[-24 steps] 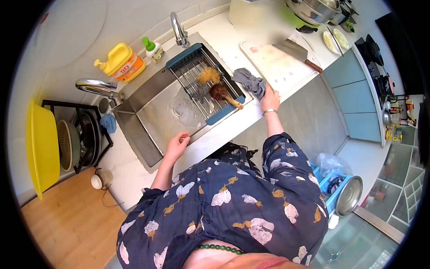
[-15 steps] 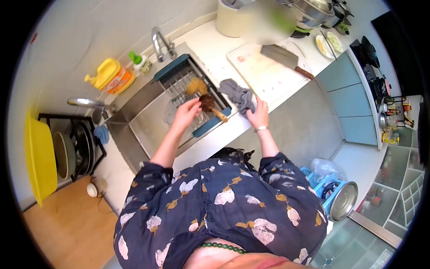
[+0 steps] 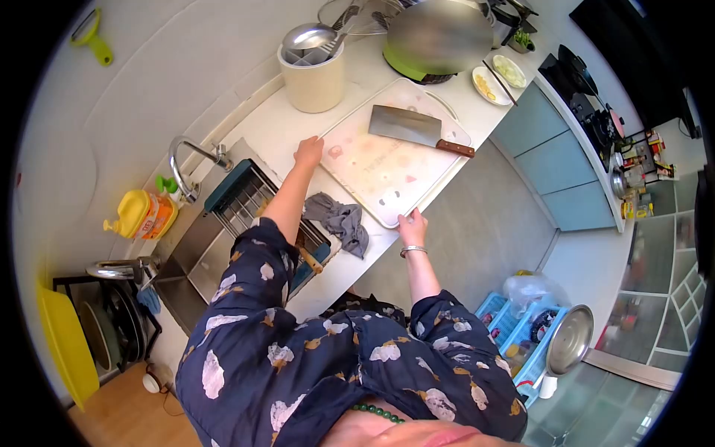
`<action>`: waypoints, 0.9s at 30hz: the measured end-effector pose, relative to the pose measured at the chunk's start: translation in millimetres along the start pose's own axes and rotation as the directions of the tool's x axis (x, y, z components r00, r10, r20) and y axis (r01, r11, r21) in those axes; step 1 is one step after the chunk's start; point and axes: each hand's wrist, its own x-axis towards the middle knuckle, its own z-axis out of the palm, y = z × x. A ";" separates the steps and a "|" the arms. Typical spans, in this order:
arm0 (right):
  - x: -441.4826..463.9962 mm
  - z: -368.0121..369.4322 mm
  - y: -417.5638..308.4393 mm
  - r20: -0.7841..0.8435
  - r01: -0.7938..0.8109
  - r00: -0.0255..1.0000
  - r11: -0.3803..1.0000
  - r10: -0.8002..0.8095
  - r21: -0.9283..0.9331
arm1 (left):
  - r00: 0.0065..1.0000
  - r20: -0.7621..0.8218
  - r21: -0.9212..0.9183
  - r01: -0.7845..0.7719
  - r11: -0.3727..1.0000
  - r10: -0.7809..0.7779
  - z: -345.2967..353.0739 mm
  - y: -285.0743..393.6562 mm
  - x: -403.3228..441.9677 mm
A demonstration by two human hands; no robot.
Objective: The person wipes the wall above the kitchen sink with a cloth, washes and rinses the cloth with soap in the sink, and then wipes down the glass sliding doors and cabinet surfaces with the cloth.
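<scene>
A white cutting board (image 3: 365, 167), marked with a few faint coloured spots, lies on the counter. Across its far part rests a cleaver (image 3: 406, 127), its brown wooden handle reaching past the right edge. My left hand (image 3: 309, 151) grips the board's left edge. At the near corner, my right hand (image 3: 412, 227) has its fingers closed on the rim. Between my arms is a crumpled grey cloth (image 3: 339, 222), touched by neither hand. My left forearm partly hides the rack (image 3: 238, 182) over the sink and the brush (image 3: 310, 259) in it.
A cream utensil holder (image 3: 313, 83) stands behind the board. To the right are small plates (image 3: 488, 86) with cut food and chopsticks. A yellow bottle (image 3: 145, 214) and the faucet (image 3: 182, 167) stand by the sink. Below right is a blue rack (image 3: 514, 335).
My right hand has left the grey cloth, which now lies loose. Both hands have moved to the cutting board, my left hand coming over from the brush at the sink. The view has shifted right.
</scene>
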 end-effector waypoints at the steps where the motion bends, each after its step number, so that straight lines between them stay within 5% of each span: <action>1: -3.4 -1.7 -3.6 -0.005 -0.006 1.000 1.000 0.006 0.003 | 1.000 0.007 0.005 -0.001 1.000 0.001 4.3 -4.7 -1.7; 7: -16.7 -7.0 -26.0 -0.063 -0.017 0.998 0.971 0.002 -0.238 | 0.994 -0.110 0.043 -0.012 0.999 0.016 13.9 -4.5 -25.6; 27: -1.1 -13.6 0.9 -0.290 -0.092 0.953 0.996 0.091 0.010 | 0.992 0.055 0.230 -0.119 0.966 0.110 59.1 54.4 -13.6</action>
